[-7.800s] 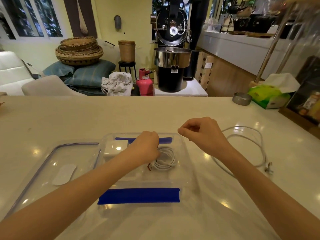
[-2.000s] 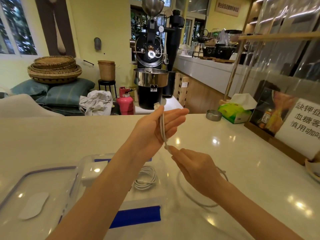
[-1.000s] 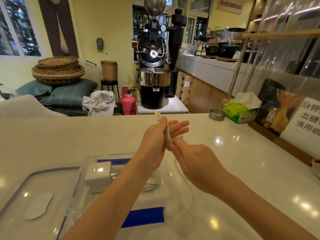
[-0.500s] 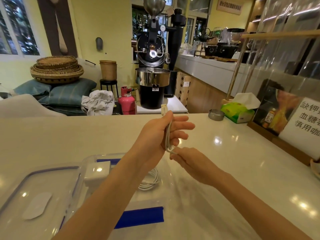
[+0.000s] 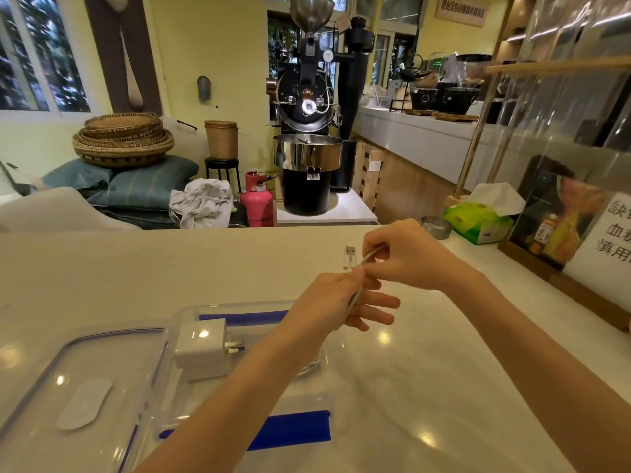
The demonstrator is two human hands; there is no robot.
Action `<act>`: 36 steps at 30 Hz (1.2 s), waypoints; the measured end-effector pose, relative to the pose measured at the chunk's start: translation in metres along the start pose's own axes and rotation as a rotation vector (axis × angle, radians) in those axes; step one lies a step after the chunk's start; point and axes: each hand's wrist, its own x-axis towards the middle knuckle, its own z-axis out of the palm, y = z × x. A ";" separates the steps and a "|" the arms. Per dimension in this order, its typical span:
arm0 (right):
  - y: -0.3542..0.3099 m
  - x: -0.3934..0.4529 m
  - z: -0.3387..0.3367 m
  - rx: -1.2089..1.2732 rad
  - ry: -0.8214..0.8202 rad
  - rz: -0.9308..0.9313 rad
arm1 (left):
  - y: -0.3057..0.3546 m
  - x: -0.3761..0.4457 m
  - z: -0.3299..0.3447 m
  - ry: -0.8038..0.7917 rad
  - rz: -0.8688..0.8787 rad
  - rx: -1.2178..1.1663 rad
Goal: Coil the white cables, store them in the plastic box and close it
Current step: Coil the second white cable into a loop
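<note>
A white cable is wound round the fingers of my left hand, its USB plug sticking up above them. My right hand pinches a strand of that cable just above and right of my left hand. Below my left forearm stands the clear plastic box with blue clips. Inside it lie a white charger and a coiled white cable, mostly hidden by my arm. The clear lid lies flat to the left of the box.
A white counter carries everything. At its far right stand a green tissue box, a small metal tin and a sign in a clear stand. Beyond the counter's far edge is a black coffee roaster.
My right hand has risen from below my left hand to above and right of it, carrying the strand over the fingers. The first coiled cable has lain in the box since the earliest frame.
</note>
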 end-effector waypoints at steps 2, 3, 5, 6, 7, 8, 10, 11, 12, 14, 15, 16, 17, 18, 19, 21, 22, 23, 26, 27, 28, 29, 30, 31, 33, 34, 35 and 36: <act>-0.007 -0.002 0.000 -0.041 0.014 -0.006 | -0.004 0.005 0.000 0.032 0.003 0.001; -0.011 -0.004 -0.001 -0.053 0.028 -0.001 | -0.006 0.007 0.000 0.054 0.014 -0.015; -0.019 -0.008 -0.002 -0.094 0.054 -0.002 | -0.008 0.009 -0.001 0.117 0.050 -0.060; -0.022 -0.009 -0.001 -0.118 0.076 -0.007 | -0.008 0.010 -0.002 0.156 0.073 -0.085; -0.026 -0.011 0.000 -0.122 0.101 -0.007 | -0.008 0.011 -0.003 0.193 0.092 -0.110; -0.030 -0.014 0.002 -0.101 0.120 -0.004 | -0.006 0.012 -0.005 0.226 0.104 -0.129; -0.037 -0.022 0.006 -0.038 0.157 -0.022 | -0.004 0.015 -0.009 0.307 0.107 -0.172; -0.041 -0.027 0.010 -0.004 0.174 -0.046 | -0.003 0.016 -0.012 0.346 0.092 -0.213; -0.045 -0.033 0.016 0.039 0.181 -0.071 | -0.002 0.018 -0.015 0.358 0.083 -0.265; -0.053 -0.045 0.032 0.067 0.175 -0.124 | 0.000 0.020 -0.019 0.335 0.114 -0.370; -0.056 -0.051 0.041 0.027 0.180 -0.148 | 0.001 0.019 -0.021 0.324 0.133 -0.410; -0.056 -0.055 0.050 -0.015 0.198 -0.170 | 0.001 0.018 -0.022 0.307 0.147 -0.441; -0.055 -0.058 0.057 -0.047 0.229 -0.197 | 0.002 0.017 -0.023 0.279 0.158 -0.472; -0.054 -0.059 0.062 -0.052 0.248 -0.214 | 0.003 0.015 -0.024 0.252 0.170 -0.498; -0.054 -0.061 0.064 -0.053 0.261 -0.224 | 0.005 0.013 -0.025 0.232 0.182 -0.525; -0.051 -0.064 0.068 -0.086 0.261 -0.248 | 0.010 0.010 -0.027 0.205 0.206 -0.591; -0.050 -0.067 0.071 -0.115 0.237 -0.254 | 0.013 0.009 -0.029 0.196 0.210 -0.633; -0.050 -0.069 0.073 -0.127 0.220 -0.268 | 0.016 0.007 -0.031 0.182 0.209 -0.679; -0.039 -0.068 0.077 -0.129 0.204 -0.270 | 0.024 0.002 -0.032 0.106 0.188 -0.761; -0.034 -0.065 0.076 -0.128 0.202 -0.271 | 0.025 0.000 -0.032 0.080 0.185 -0.758; -0.030 -0.062 0.074 -0.112 0.178 -0.263 | 0.025 -0.001 -0.031 0.060 0.183 -0.734; -0.028 -0.059 0.072 -0.081 0.144 -0.237 | 0.025 -0.002 -0.030 0.041 0.183 -0.695; -0.024 -0.055 0.069 -0.042 0.100 -0.186 | 0.024 -0.004 -0.029 0.020 0.186 -0.650; -0.018 -0.051 0.066 0.002 0.035 -0.115 | 0.024 -0.006 -0.028 -0.005 0.192 -0.604; -0.006 -0.045 0.060 0.166 -0.091 0.027 | 0.022 -0.009 -0.025 -0.057 0.205 -0.531; -0.002 -0.041 0.055 0.256 -0.099 0.074 | 0.022 -0.011 -0.024 -0.081 0.210 -0.501; 0.001 -0.038 0.048 0.330 -0.081 0.106 | 0.021 -0.012 -0.024 -0.104 0.214 -0.474; 0.002 -0.035 0.042 0.381 -0.064 0.125 | 0.020 -0.013 -0.023 -0.127 0.215 -0.453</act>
